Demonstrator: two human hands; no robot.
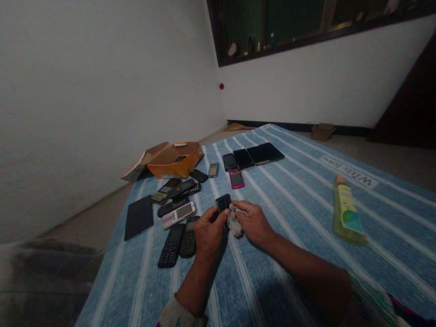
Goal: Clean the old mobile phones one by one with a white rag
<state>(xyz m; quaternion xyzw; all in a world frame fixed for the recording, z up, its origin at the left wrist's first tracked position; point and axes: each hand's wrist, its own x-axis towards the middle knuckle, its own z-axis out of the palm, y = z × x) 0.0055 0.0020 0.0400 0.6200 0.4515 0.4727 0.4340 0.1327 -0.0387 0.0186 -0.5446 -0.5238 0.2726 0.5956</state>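
A blue cloth with white stripes (306, 190) covers the low surface, a white label reading "With love" sewn near its far right edge. Plain white walls meet in a corner behind it, under a dark-framed window (306, 22).

An open orange cardboard box (173, 160) sits at the far left corner. Beyond the hands lie a row of four black flat smartphones (254, 155), a pink phone (236, 178) and a small silver phone (213, 169). A cluster of dark keypad phones (177, 190) and a flat black tablet (138, 216) lie to the left. A yellow-green plastic bottle (345, 211) lies on its side, well apart to the right.

The left hand (209, 229) pinches a small black keypad phone (224, 202), raised just above the cloth at the centre. The right hand (254, 222) is closed around a crumpled white rag (234, 220), which touches the phone's right side. Nothing stands between the hands and the nearby phones.
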